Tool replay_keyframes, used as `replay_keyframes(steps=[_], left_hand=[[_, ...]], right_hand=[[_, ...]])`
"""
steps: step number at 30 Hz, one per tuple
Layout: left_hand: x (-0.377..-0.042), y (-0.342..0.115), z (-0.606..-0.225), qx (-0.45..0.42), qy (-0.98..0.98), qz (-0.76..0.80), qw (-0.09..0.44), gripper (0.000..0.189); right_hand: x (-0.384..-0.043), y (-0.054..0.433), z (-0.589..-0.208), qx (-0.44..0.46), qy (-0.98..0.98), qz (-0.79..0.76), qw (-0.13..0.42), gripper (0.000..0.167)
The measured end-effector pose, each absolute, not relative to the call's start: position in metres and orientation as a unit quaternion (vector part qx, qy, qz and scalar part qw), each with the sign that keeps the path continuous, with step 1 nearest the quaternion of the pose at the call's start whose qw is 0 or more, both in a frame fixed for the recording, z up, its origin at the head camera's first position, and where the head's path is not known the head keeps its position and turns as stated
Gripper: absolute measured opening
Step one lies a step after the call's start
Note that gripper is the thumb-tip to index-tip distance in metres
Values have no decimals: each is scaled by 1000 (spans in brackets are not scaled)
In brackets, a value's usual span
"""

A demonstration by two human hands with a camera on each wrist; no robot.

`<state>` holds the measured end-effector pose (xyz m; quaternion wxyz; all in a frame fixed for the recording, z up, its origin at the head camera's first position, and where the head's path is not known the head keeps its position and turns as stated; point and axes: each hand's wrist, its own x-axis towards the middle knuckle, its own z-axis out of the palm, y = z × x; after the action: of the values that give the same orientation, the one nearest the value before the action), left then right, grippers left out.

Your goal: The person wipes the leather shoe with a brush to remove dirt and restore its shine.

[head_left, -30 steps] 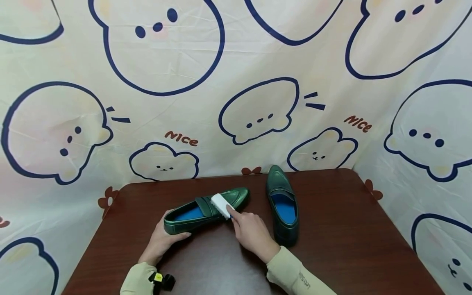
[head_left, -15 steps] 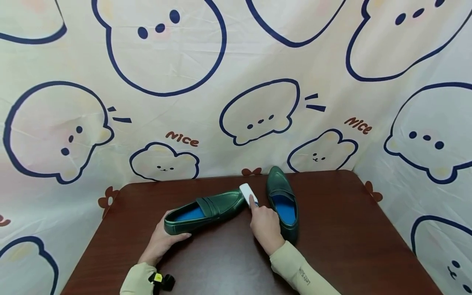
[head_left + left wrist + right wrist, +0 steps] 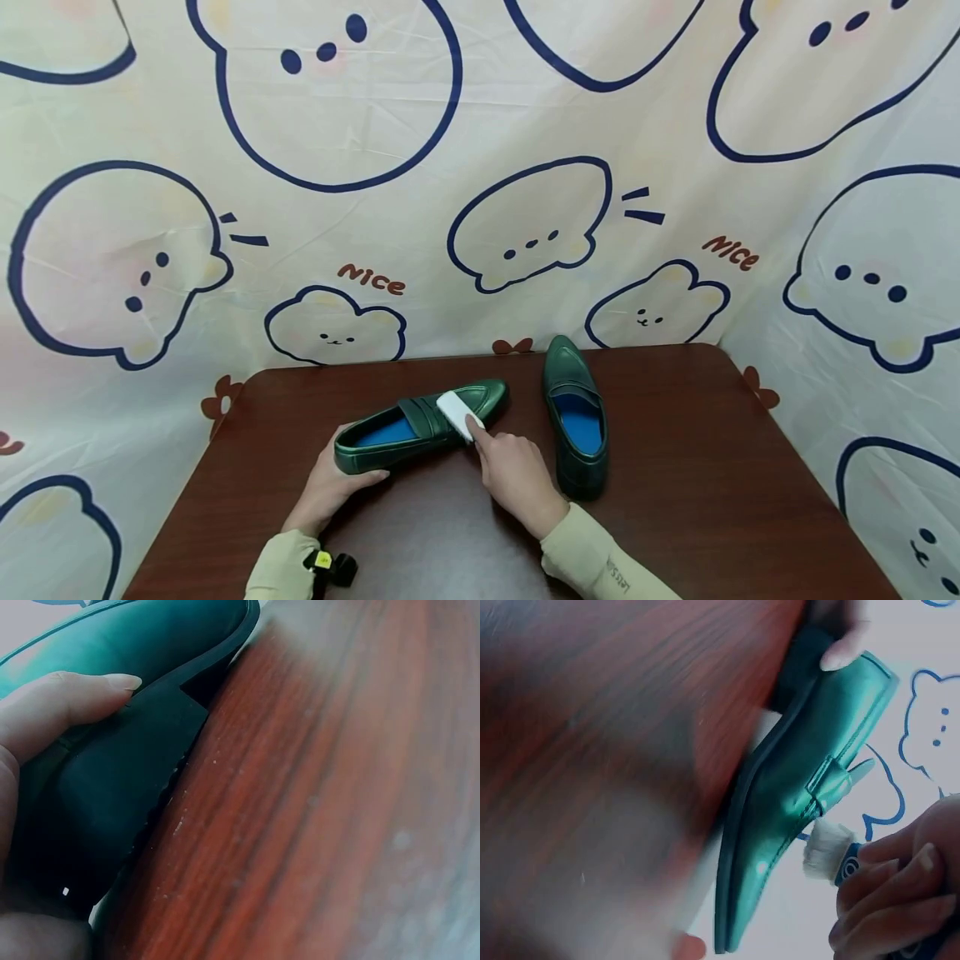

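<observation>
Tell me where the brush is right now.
In the head view, the brush is in the right hand, below the picture's middle and slightly left, at the front half of the green shoe that the left hand holds.

The worktop (image 3: 697,467) is showing stripy dark red-brown wood, and its back corners (image 3: 701,360) are curving round. A green shoe (image 3: 573,392) with a blue inside (image 3: 581,423) is standing on it, pointing its toe (image 3: 562,360) toward the back. I am not managing to tell whether the held shoe (image 3: 423,423) is touching it.
</observation>
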<state>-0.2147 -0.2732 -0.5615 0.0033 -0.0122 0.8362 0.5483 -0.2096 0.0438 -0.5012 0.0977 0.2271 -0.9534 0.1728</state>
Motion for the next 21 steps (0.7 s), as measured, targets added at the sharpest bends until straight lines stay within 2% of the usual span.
replay_keyframes(steps=[5, 11, 16, 21], left_hand=[[-215, -274, -562, -13, 833, 553, 4, 94], [-215, -274, -561, -6, 833, 553, 0, 93], [-215, -273, -561, -4, 834, 551, -1, 93], [-215, -273, -561, -5, 834, 551, 4, 93]], right_hand=[[-212, 43, -503, 231, -955, 162, 93, 48], [-228, 57, -512, 167, -971, 98, 142, 52], [-234, 66, -517, 126, -978, 47, 162, 57], [-231, 64, -512, 148, -973, 100, 147, 50]])
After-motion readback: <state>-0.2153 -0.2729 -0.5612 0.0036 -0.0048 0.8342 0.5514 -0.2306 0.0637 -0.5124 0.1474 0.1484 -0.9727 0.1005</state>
